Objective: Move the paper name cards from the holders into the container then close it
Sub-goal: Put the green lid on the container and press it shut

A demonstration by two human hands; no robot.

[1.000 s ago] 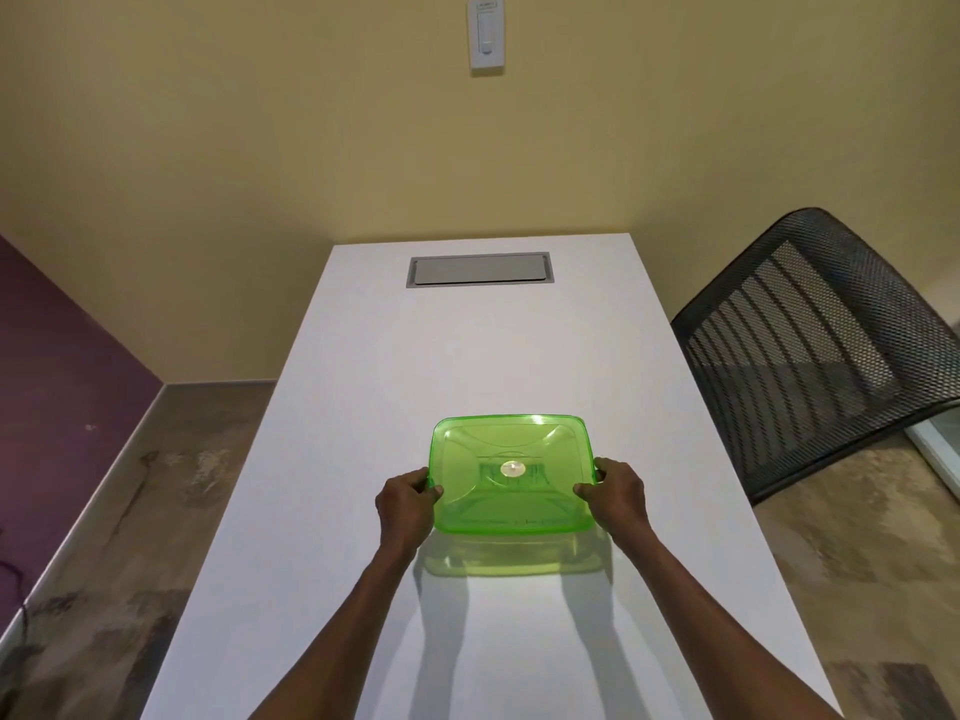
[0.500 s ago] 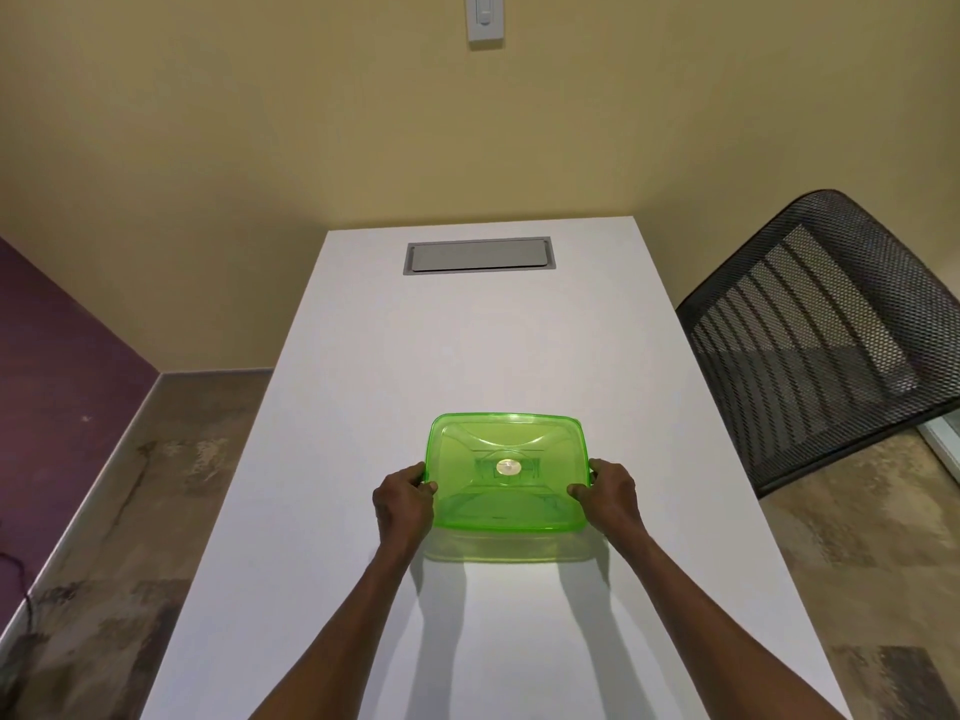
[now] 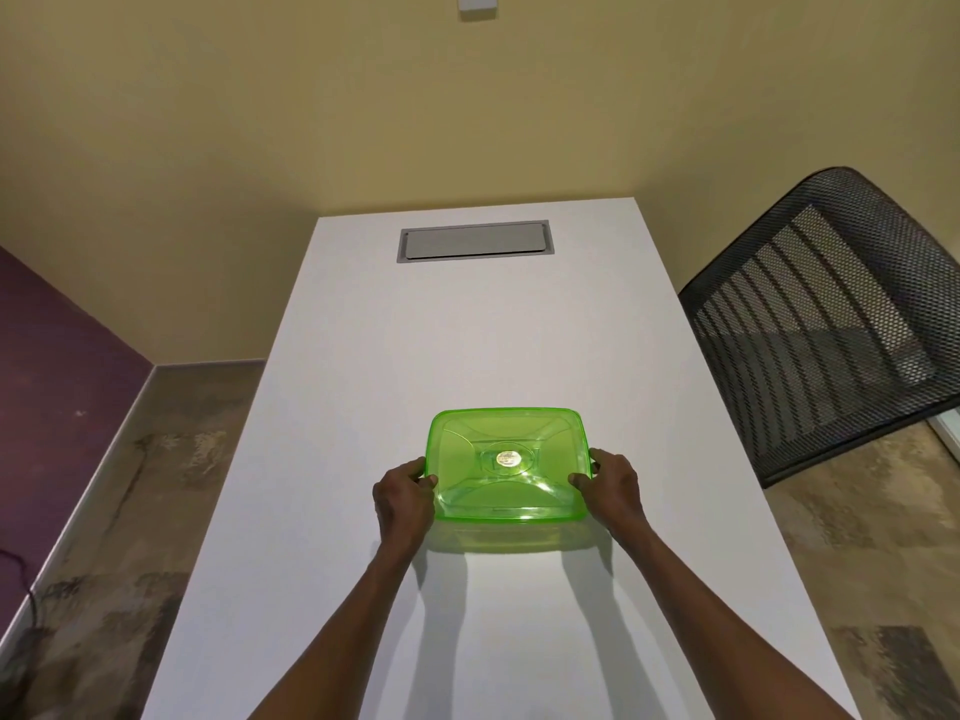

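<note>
A translucent green container (image 3: 506,467) with its lid on sits on the white table (image 3: 467,330), near the front middle. A small round sticker marks the lid's centre. My left hand (image 3: 402,498) grips the container's left edge, thumb on top of the rim. My right hand (image 3: 610,485) grips the right edge the same way. No name cards or holders are in view; I cannot make out anything inside through the green plastic.
A grey metal hatch (image 3: 474,240) is set into the table's far end. A black mesh chair (image 3: 826,324) stands at the right of the table. A yellow wall with a switch plate (image 3: 476,2) lies beyond. Bare floor lies at the left.
The container has come down from slightly above the table to rest on it, still held by both hands. The view has tipped downward a little.
</note>
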